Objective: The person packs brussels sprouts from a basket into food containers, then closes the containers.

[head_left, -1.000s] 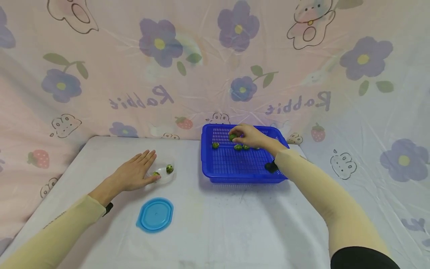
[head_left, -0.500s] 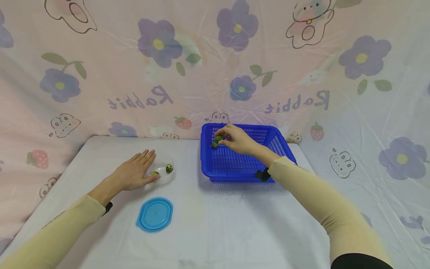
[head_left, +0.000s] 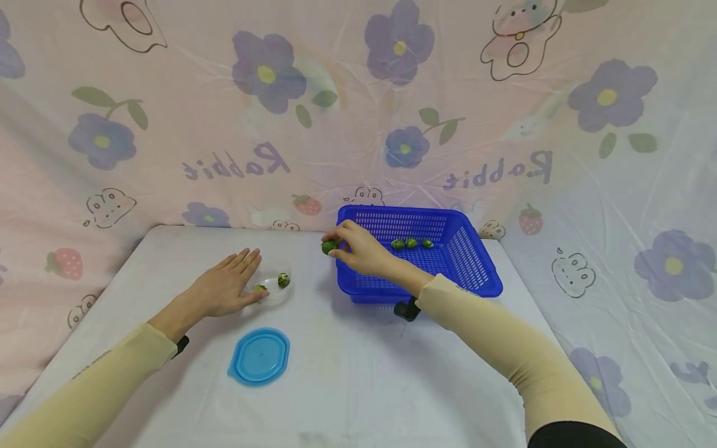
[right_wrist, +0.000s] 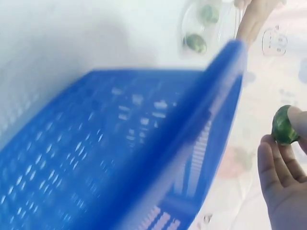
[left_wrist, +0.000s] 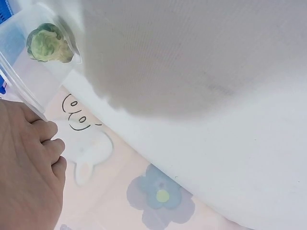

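Note:
My right hand (head_left: 364, 249) pinches a green Brussels sprout (head_left: 328, 247) between thumb and fingertips, just beyond the left rim of the blue plastic basket (head_left: 417, 291). In the right wrist view the same sprout (right_wrist: 284, 125) is clear of the basket wall. Three more sprouts (head_left: 411, 243) sit along the basket's far side; my hand and forearm hide its left part. My left hand (head_left: 221, 289) lies with straight fingers against the left side of a small clear container (head_left: 274, 298), thumb at its near rim. Two sprouts (head_left: 284, 280) show inside, one partly behind the thumb.
A light blue lid (head_left: 259, 357) lies flat on the white-covered table (head_left: 358, 386), nearer me than the clear container. Behind the table hangs a patterned cloth (head_left: 336, 112). The basket's left rim stands between its inside and the container.
My right hand has moved left with the sprout, from over the basket's inside to beyond its left rim. The left hand, container and lid have stayed in place.

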The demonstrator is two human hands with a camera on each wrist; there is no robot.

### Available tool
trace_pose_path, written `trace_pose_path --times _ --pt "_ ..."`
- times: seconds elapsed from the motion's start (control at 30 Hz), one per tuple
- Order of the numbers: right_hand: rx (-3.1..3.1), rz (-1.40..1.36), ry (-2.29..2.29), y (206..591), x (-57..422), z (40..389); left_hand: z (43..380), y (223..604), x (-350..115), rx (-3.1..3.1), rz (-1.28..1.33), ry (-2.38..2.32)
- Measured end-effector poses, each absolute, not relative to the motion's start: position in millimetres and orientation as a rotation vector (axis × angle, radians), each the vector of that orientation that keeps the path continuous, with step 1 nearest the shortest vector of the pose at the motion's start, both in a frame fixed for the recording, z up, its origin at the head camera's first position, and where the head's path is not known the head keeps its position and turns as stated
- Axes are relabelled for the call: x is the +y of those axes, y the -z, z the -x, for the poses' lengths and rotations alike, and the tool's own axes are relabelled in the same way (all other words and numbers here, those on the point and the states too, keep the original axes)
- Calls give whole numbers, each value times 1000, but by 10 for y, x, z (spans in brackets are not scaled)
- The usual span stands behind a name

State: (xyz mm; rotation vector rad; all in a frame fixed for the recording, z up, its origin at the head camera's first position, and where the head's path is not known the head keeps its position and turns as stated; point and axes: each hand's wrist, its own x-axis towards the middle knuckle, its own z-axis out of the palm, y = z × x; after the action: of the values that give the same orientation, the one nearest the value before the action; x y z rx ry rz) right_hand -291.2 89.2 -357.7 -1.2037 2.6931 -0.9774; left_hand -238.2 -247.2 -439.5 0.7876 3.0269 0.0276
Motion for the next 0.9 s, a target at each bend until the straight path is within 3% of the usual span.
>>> trace_pose_path --times 0.9 --pt "2674 1167 724 4081 -123 2677 2389 4409 -2491 3045 -822 -12"
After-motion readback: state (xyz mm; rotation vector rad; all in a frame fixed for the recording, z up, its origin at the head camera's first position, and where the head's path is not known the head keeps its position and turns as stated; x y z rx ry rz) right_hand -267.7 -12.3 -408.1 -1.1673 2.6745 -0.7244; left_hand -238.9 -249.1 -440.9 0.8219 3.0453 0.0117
